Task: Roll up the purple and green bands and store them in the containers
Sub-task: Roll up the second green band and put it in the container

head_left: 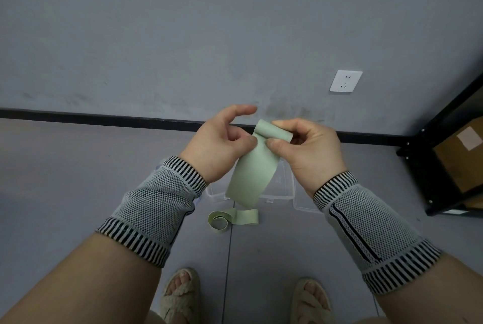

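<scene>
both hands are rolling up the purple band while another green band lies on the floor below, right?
Not quite: the head view shows the band held by the left hand and right hand is green, not purple. Another green band does lie on the floor.

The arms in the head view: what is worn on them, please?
Each forearm wears a grey mesh-knit wrist sleeve with black-and-white striped cuffs at both ends: the left sleeve and the right sleeve. The right one also bears a long dark stripe. Both hands are bare.

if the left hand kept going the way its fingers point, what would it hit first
Probably the right hand: the left hand points across at it, both gripping the green band where the roll starts. Depth is hard to judge.
</scene>
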`<act>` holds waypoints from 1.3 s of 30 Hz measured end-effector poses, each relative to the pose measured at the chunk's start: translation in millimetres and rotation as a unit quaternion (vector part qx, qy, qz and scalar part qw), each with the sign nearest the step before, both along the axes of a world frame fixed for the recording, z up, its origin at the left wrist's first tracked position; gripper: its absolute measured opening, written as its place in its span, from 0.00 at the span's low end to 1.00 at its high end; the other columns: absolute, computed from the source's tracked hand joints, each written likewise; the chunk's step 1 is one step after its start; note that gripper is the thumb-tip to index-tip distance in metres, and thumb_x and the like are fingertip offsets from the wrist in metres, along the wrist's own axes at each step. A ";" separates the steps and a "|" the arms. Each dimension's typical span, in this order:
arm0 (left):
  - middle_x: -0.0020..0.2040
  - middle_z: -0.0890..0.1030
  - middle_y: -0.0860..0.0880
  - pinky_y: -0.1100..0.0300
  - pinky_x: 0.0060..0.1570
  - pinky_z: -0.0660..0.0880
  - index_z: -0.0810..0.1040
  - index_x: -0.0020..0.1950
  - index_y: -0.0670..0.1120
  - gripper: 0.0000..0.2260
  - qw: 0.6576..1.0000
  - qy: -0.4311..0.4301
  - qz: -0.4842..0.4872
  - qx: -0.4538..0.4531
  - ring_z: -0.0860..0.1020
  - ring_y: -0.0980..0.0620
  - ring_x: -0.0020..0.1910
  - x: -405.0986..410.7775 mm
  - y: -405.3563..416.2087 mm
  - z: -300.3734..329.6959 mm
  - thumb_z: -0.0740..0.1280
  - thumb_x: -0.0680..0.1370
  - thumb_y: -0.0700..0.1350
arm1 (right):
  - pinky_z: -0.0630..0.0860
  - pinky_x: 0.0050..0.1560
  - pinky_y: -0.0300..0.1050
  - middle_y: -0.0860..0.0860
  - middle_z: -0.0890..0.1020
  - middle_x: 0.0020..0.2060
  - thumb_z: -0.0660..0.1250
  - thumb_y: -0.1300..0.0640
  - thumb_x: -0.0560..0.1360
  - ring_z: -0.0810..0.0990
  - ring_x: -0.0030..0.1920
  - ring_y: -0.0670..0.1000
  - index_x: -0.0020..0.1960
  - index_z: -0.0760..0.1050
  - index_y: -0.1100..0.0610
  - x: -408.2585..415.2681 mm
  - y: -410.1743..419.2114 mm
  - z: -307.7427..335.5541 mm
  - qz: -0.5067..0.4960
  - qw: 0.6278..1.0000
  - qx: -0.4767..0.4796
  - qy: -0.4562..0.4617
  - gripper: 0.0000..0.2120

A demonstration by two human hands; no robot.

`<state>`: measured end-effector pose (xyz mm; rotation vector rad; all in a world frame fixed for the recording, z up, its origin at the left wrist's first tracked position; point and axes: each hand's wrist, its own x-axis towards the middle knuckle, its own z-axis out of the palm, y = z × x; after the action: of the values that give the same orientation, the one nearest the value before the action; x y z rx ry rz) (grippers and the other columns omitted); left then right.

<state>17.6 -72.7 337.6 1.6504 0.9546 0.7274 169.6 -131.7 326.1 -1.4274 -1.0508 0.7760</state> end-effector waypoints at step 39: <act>0.39 0.82 0.55 0.62 0.46 0.75 0.71 0.57 0.54 0.14 0.994 0.017 0.066 0.080 0.78 0.59 0.36 24.1 -16.9 -11.4 0.69 0.75 0.42 | 0.80 0.49 0.48 0.52 0.84 0.39 0.67 0.66 0.75 0.82 0.41 0.49 0.48 0.80 0.56 4.8 1.0 -0.1 0.006 0.993 0.001 0.115 0.07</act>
<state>41.6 -89.6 326.1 1.7549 1.0606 0.8878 174.4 -130.7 326.0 -1.2956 -0.8823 0.9241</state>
